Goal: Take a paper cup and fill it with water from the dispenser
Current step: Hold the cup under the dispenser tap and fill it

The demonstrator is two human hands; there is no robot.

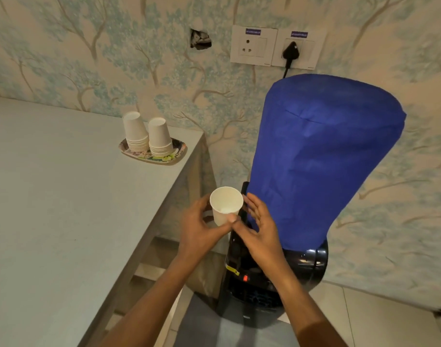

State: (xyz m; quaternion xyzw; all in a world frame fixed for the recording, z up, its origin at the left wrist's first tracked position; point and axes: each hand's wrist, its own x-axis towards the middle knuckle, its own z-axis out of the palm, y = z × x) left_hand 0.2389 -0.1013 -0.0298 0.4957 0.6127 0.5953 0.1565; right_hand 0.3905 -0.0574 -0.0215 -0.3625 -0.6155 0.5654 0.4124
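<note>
My left hand (200, 227) grips a white paper cup (225, 205), upright, mouth up and with no water in it. It is held between the table's edge and the dispenser. My right hand (258, 227) is beside the cup on its right, fingers spread, thumb tip touching the cup's lower side. The black water dispenser (312, 264) stands below and right, its bottle under a blue cloth cover (322, 159). My arms hide part of the tap area; a red tap (245, 278) shows.
A grey table (64, 196) fills the left. On its far right corner a patterned tray (180, 154) holds two stacks of upturned paper cups (148, 137). Wall sockets (274, 47) with a black plug sit above the dispenser. Tiled floor lies at the lower right.
</note>
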